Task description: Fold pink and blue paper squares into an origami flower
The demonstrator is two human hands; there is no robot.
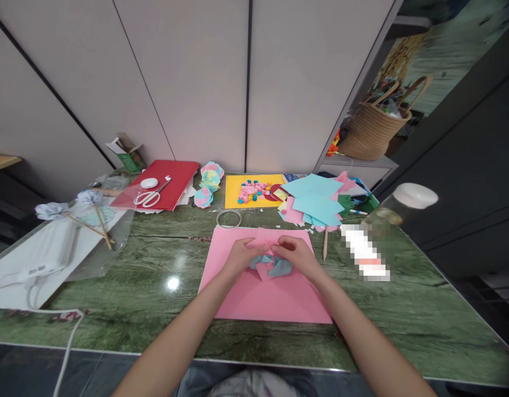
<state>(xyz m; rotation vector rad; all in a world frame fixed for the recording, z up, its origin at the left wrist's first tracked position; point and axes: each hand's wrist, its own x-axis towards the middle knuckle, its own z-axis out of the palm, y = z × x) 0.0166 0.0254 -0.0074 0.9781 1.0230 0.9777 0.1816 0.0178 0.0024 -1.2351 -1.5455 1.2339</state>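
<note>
Both of my hands meet over a large pink sheet (258, 298) lying on the green marble table (155, 286). My left hand (239, 257) and my right hand (298, 255) pinch a small folded paper piece (267, 259) made of pink and light blue paper. The fingers of each hand are closed on its upper pink edge. The blue folds show beneath my palms.
A wire ring (228, 218) lies just beyond the pink sheet. Farther back are a red folder (172, 182) with scissors (149, 197), paper flowers (209, 184), a yellow sheet (242, 193) with beads, and a pile of coloured papers (316, 204). A glass jar (386, 226) stands at right, a wooden stick (325, 243) beside it.
</note>
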